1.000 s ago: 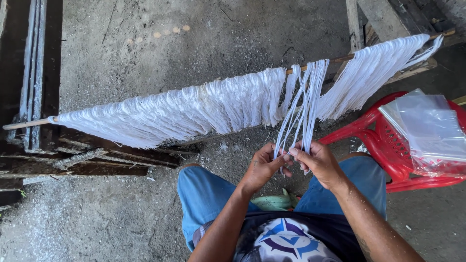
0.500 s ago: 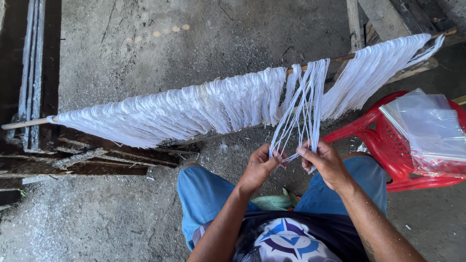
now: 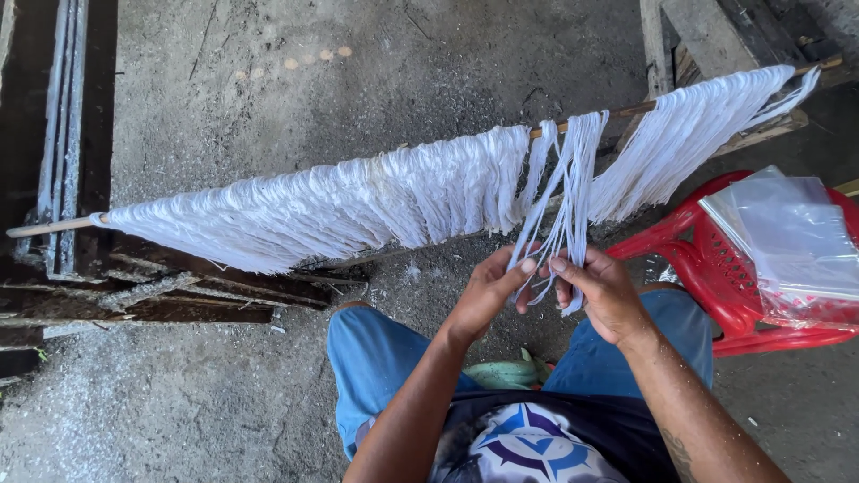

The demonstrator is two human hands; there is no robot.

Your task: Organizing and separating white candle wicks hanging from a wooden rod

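My hands have parted a little: left hand (image 3: 490,291) and right hand (image 3: 601,291) each pinch white strands (image 3: 569,192) off the stick (image 3: 54,226).

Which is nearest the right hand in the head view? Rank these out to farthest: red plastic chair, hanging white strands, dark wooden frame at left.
1. hanging white strands, pinched in the right hand.
2. red plastic chair, to its right.
3. dark wooden frame, far left.

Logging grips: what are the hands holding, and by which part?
Both the left hand and right hand pinch a bunch of white strands near its lower ends.
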